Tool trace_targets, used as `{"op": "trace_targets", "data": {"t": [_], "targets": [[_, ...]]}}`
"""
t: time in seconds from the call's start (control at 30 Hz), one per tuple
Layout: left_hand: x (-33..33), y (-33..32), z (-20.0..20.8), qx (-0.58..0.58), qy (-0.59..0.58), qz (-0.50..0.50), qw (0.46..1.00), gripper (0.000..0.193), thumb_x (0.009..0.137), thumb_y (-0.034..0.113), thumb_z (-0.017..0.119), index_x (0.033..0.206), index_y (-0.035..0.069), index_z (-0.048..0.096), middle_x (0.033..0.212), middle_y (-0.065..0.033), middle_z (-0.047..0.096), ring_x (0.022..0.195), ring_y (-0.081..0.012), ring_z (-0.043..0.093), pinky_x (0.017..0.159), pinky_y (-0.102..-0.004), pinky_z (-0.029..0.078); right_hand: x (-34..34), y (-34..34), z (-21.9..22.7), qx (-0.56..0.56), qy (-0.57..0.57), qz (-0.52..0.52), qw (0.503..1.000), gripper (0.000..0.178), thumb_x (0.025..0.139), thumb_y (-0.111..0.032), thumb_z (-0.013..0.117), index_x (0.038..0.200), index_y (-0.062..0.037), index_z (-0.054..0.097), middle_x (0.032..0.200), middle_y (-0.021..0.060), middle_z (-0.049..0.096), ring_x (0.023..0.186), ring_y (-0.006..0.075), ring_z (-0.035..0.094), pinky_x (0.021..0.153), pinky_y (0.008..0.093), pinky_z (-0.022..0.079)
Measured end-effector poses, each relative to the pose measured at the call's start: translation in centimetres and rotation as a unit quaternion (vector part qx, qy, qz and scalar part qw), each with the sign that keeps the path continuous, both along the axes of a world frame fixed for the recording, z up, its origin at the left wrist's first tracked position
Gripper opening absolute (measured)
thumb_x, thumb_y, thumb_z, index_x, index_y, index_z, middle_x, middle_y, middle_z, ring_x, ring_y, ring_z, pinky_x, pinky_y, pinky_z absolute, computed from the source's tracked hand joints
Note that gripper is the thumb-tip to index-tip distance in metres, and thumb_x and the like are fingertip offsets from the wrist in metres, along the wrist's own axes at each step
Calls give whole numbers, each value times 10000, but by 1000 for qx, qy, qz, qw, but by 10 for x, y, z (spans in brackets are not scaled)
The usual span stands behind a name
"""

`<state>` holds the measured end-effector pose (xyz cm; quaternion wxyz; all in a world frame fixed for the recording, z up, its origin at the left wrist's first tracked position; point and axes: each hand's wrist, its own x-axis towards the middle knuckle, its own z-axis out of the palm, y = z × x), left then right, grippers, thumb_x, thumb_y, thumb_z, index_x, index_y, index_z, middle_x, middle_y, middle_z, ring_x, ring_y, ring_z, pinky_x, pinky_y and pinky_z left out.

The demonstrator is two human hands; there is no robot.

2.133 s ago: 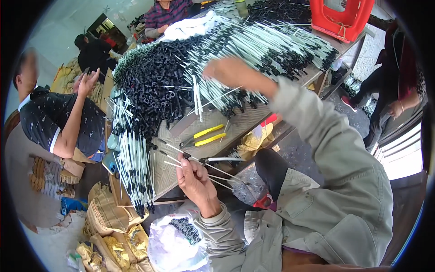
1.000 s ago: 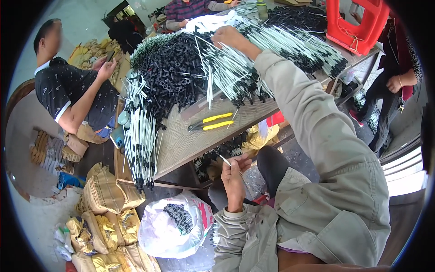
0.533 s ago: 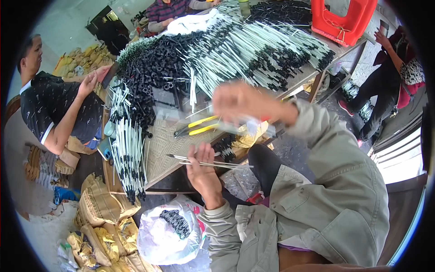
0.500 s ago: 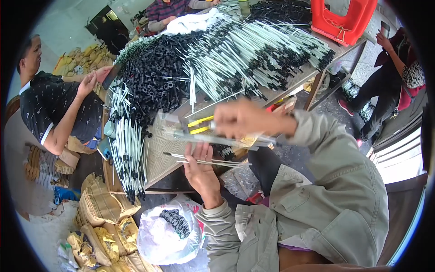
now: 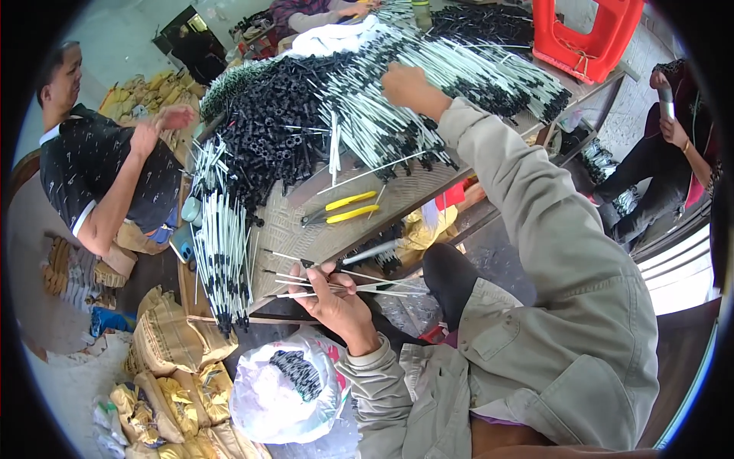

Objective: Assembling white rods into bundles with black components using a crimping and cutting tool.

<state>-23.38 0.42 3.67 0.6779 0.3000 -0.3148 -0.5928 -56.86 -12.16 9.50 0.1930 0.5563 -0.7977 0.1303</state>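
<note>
My left hand [image 5: 334, 304] is closed round several thin white rods [image 5: 382, 284] with black tips, which fan out across the fingers at the table's near edge. Stretched far forward, my right hand [image 5: 417, 88] rests on a big heap of white rods with black ends [image 5: 451, 76]. Its fingers are curled, and whatever is between them is hidden. Between my two hands, pliers with yellow handles [image 5: 352, 208] lie on the patterned tabletop [image 5: 294, 226]. A single white rod lies slantwise beyond them.
Black plastic fittings [image 5: 267, 126] are piled left of the rods, and a bundle of rods [image 5: 222, 260] overhangs the table's left edge. A red stool [image 5: 585, 38] stands at the far right. Below are a white plastic bag [image 5: 287, 390] and brown sacks [image 5: 164, 336]. Other people are around the table.
My right hand has moved from above my left hand forward to the heap. More rods now show in my left hand, spread wider. The person at left has raised a hand.
</note>
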Motion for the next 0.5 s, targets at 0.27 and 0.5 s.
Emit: {"op": "trace_targets", "data": {"t": [0.27, 0.5], "targets": [[-1, 11, -43, 19, 4, -318, 948, 298, 937, 306, 403, 883, 23, 479, 1026, -251, 577, 970, -367, 577, 838, -454, 476, 26, 48, 27, -345, -247, 108, 899, 249, 817, -265, 600, 878, -25, 579, 660, 83, 612, 560, 124, 584, 516, 279, 446], [-25, -6, -59, 85, -6, -357, 930, 425, 943, 262, 380, 1161, -100, 419, 1203, -270, 470, 1108, -370, 491, 904, -444, 433, 106, 193, 13, -480, -388, 247, 747, 94, 822, -37, 592, 868, -1, 519, 640, 27, 536, 515, 55, 494, 441, 178, 374]]}}
